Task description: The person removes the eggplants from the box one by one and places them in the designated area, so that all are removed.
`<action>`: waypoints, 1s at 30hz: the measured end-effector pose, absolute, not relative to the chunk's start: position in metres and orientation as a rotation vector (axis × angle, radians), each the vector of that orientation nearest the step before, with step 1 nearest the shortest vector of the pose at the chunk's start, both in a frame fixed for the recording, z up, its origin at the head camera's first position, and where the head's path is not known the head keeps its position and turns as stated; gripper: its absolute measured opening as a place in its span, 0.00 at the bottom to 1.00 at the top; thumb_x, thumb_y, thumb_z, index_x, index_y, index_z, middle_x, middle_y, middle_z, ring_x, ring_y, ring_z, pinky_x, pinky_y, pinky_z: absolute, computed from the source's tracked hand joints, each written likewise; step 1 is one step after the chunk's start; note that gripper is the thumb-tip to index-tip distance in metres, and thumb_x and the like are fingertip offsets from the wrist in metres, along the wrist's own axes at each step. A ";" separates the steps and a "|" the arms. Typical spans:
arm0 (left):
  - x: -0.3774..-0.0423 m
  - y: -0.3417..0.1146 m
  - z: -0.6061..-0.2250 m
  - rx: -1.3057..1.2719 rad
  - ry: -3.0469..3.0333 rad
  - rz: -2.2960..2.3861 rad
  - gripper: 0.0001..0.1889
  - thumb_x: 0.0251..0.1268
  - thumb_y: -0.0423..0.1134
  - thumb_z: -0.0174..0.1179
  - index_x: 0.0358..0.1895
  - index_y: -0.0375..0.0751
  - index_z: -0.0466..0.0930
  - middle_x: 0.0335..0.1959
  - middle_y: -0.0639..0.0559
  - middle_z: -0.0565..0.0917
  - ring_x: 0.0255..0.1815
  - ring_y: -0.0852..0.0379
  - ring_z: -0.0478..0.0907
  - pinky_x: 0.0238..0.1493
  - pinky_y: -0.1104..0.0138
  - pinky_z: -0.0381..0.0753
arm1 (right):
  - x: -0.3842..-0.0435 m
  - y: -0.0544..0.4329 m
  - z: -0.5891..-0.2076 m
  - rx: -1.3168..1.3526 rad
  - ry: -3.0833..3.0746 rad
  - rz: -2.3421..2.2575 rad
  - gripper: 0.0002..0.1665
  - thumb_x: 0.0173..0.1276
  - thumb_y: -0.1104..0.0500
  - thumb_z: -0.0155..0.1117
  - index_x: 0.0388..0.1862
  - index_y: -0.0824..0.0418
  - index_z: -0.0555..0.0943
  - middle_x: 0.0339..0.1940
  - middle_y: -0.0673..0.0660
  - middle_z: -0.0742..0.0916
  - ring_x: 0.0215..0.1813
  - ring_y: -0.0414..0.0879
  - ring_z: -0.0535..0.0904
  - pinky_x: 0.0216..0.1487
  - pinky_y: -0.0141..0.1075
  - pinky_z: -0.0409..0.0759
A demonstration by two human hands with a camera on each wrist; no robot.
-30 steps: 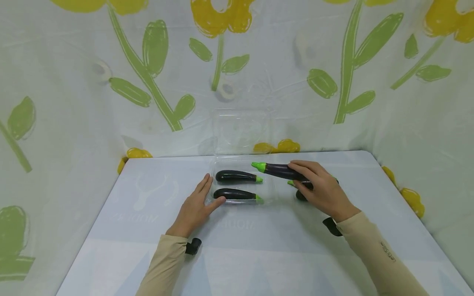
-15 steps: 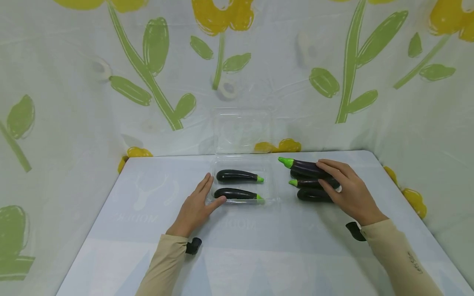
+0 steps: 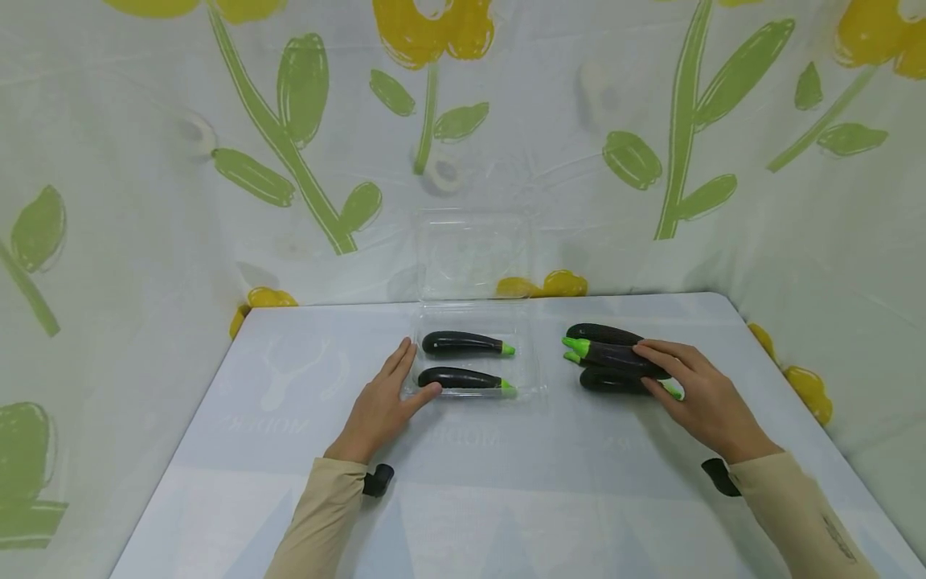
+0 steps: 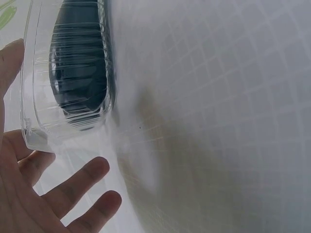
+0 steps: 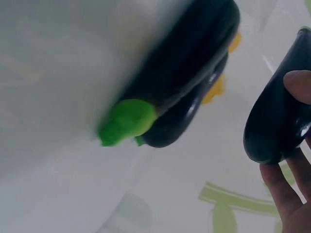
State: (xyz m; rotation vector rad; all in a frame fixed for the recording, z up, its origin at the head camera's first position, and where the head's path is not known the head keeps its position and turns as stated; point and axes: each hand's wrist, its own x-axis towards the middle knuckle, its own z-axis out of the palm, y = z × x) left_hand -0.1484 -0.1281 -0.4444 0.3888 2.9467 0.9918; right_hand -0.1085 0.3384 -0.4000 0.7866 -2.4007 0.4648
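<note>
A clear plastic clamshell box [image 3: 526, 326] stands open near the table's back edge. Two dark eggplants lie in it, a back one [image 3: 463, 343] and a front one [image 3: 457, 378], green stems to the right. My left hand [image 3: 379, 412] rests at the box's left front corner, thumb on the front rim and fingers spread along the side. To the right, my right hand [image 3: 705, 402] holds an eggplant [image 3: 618, 359] between thumb and fingers, its stem pointing left. It is over other eggplants; one lies behind [image 3: 604, 331], another in front [image 3: 611, 381], and one beneath shows little.
The transparent lid [image 3: 473, 257] stands up behind the box, against a floral curtain [image 3: 550, 161]. Under everything is a white table [image 3: 506, 474] with faint printing. The curtain also closes in both sides.
My right hand has carried its eggplant right, away from beside the box, then down onto the other eggplants. The left hand and the box have kept their place.
</note>
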 end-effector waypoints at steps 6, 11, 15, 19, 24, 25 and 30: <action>-0.148 -0.129 -0.445 0.381 2.948 1.000 0.50 0.66 0.73 0.53 0.83 0.48 0.49 0.84 0.59 0.47 0.80 0.46 0.54 0.72 0.39 0.60 | -0.099 0.346 -0.415 0.832 -2.439 0.414 0.39 0.80 0.33 0.40 0.65 0.60 0.81 0.60 0.58 0.83 0.57 0.54 0.80 0.67 0.15 0.55; -0.147 -0.129 -0.445 0.375 2.944 0.997 0.51 0.66 0.74 0.52 0.83 0.49 0.49 0.84 0.59 0.47 0.81 0.47 0.53 0.73 0.39 0.59 | -0.093 0.353 -0.425 0.828 -2.517 0.381 0.31 0.63 0.52 0.78 0.64 0.57 0.82 0.59 0.57 0.83 0.57 0.54 0.80 0.67 0.14 0.54; -0.147 -0.129 -0.446 0.376 2.941 0.997 0.50 0.66 0.74 0.52 0.83 0.51 0.48 0.84 0.59 0.46 0.81 0.48 0.52 0.72 0.38 0.59 | -0.090 0.355 -0.428 0.794 -2.582 0.331 0.45 0.40 0.70 0.85 0.62 0.53 0.83 0.60 0.55 0.83 0.58 0.52 0.80 0.63 0.17 0.64; -0.147 -0.128 -0.447 0.375 2.943 0.991 0.50 0.66 0.74 0.52 0.83 0.51 0.48 0.84 0.59 0.46 0.81 0.48 0.52 0.72 0.37 0.59 | -0.090 0.356 -0.431 0.797 -2.615 0.302 0.43 0.40 0.69 0.86 0.60 0.50 0.84 0.60 0.54 0.83 0.58 0.51 0.80 0.55 0.36 0.78; -0.147 -0.128 -0.447 0.380 2.939 1.001 0.49 0.67 0.72 0.53 0.83 0.50 0.48 0.84 0.59 0.46 0.81 0.48 0.52 0.73 0.39 0.59 | -0.090 0.357 -0.432 0.800 -2.626 0.301 0.43 0.40 0.71 0.85 0.59 0.53 0.84 0.59 0.56 0.83 0.57 0.54 0.80 0.50 0.50 0.81; -0.147 -0.128 -0.447 0.380 2.938 1.002 0.49 0.67 0.72 0.53 0.83 0.50 0.48 0.84 0.59 0.46 0.81 0.48 0.52 0.73 0.39 0.59 | -0.090 0.357 -0.432 0.797 -2.629 0.303 0.43 0.40 0.71 0.85 0.59 0.53 0.83 0.59 0.57 0.83 0.57 0.55 0.80 0.50 0.50 0.81; -0.147 -0.128 -0.446 0.377 2.937 1.005 0.50 0.66 0.74 0.52 0.83 0.51 0.48 0.84 0.60 0.46 0.81 0.48 0.52 0.73 0.41 0.59 | -0.090 0.356 -0.433 0.771 -2.653 0.306 0.43 0.41 0.72 0.85 0.59 0.55 0.83 0.57 0.58 0.83 0.56 0.56 0.81 0.48 0.53 0.83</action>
